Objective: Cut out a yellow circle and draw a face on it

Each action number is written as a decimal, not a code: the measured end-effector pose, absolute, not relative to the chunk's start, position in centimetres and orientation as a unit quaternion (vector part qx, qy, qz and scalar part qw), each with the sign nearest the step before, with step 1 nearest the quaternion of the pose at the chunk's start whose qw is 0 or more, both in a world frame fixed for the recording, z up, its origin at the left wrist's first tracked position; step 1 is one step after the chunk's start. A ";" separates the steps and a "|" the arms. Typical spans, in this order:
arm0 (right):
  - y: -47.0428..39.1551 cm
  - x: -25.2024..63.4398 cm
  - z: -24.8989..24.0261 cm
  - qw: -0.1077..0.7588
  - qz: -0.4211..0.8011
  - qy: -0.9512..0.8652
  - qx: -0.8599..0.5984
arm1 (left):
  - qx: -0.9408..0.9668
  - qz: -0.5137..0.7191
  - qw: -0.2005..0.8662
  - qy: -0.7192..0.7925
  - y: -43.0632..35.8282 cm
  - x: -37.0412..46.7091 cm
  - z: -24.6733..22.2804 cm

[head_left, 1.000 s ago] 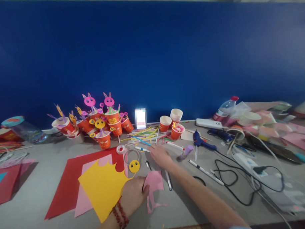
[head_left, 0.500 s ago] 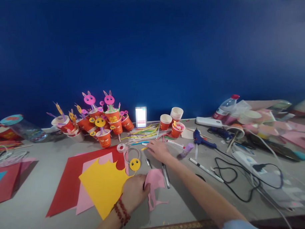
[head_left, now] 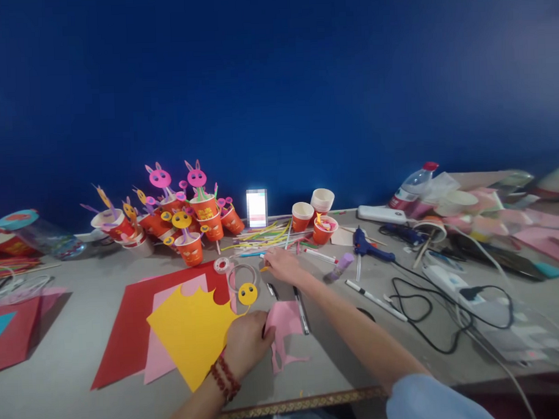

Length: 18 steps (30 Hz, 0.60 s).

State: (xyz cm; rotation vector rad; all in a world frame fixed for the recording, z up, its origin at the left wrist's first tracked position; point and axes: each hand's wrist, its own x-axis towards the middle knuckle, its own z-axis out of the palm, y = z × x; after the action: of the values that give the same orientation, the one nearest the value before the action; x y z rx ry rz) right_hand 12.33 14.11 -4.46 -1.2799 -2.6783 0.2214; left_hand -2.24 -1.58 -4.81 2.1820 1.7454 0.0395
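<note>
My left hand [head_left: 249, 343], with a beaded bracelet on the wrist, is closed at the left edge of a cut pink paper [head_left: 287, 319]; something dark shows at its fingers, too small to name. Beside it lies yellow paper [head_left: 192, 328] with a scalloped edge, over pink and red sheets [head_left: 123, 337]. My right hand [head_left: 281, 264] reaches to the middle of the table, its fingers bent down near a small yellow-tipped item [head_left: 264, 269]; what they hold is hidden. A yellow smiley disc [head_left: 247, 294] lies between the hands, by a clear ring.
Orange cups with pink and yellow animal figures [head_left: 189, 248] stand at the back left. Coloured sticks [head_left: 262, 239] lie behind my right hand. To the right are a purple glue stick [head_left: 340, 266], a blue glue gun [head_left: 370, 250], a white marker [head_left: 374, 299], cables and a power strip [head_left: 451, 283].
My right hand has shifted slightly left and its fingers have drawn in near the yellow-tipped item. The view has tilted a little. My left hand stays by the pink paper.
</note>
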 end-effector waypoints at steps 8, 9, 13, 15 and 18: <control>13.2 13.2 -3.9 0.126 0.128 -0.890 -0.420 | 0.770 0.026 0.170 0.615 -1.6 -2.3 -4.9; 13.0 13.6 -3.7 0.138 0.138 -0.887 -0.417 | 0.769 0.029 0.171 0.615 -1.6 -2.3 -4.9; 11.4 15.9 -2.7 0.191 0.183 -0.876 -0.403 | 0.766 0.047 0.180 0.616 -1.7 -2.5 -5.1; 10.2 17.1 -2.4 0.208 0.201 -0.871 -0.396 | 0.761 0.057 0.189 0.618 -1.7 -2.7 -5.2; 8.1 18.4 -2.2 0.226 0.242 -0.858 -0.393 | 0.754 0.075 0.208 0.619 -1.7 -2.9 -5.4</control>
State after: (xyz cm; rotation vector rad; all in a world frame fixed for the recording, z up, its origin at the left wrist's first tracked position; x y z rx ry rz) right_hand 18.44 8.06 -2.20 -1.0842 -2.3659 0.6669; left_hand -2.89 -1.68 -5.42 2.0972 1.7222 0.2098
